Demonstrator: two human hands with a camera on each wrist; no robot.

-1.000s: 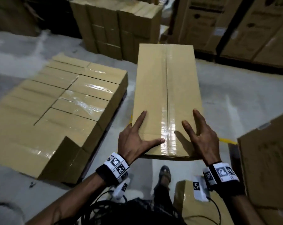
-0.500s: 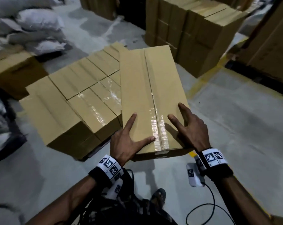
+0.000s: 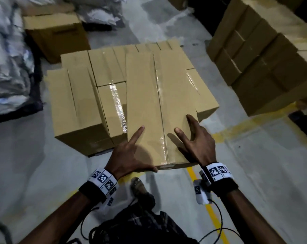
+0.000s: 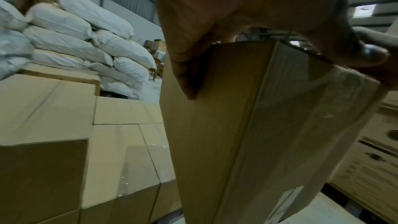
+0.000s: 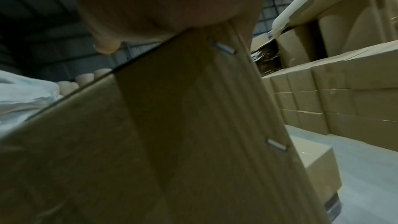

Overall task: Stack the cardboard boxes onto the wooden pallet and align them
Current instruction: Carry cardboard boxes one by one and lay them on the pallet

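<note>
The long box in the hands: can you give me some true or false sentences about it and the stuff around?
1. Both hands hold the long box. True: left hand, right hand.
2. The box is open on top. False: tape seals its seam.
3. It hangs above the stack. True.
4. White sacks lie to the right. False: they lie left.
5. A yellow line marks the floor. True.

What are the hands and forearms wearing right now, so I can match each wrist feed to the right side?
Both forearms are bare, with no sleeves. The left hand and right hand each have a black wristband topped by a white band of black square markers. A small white tagged module hangs under each wrist, trailing a thin black cable.
</note>
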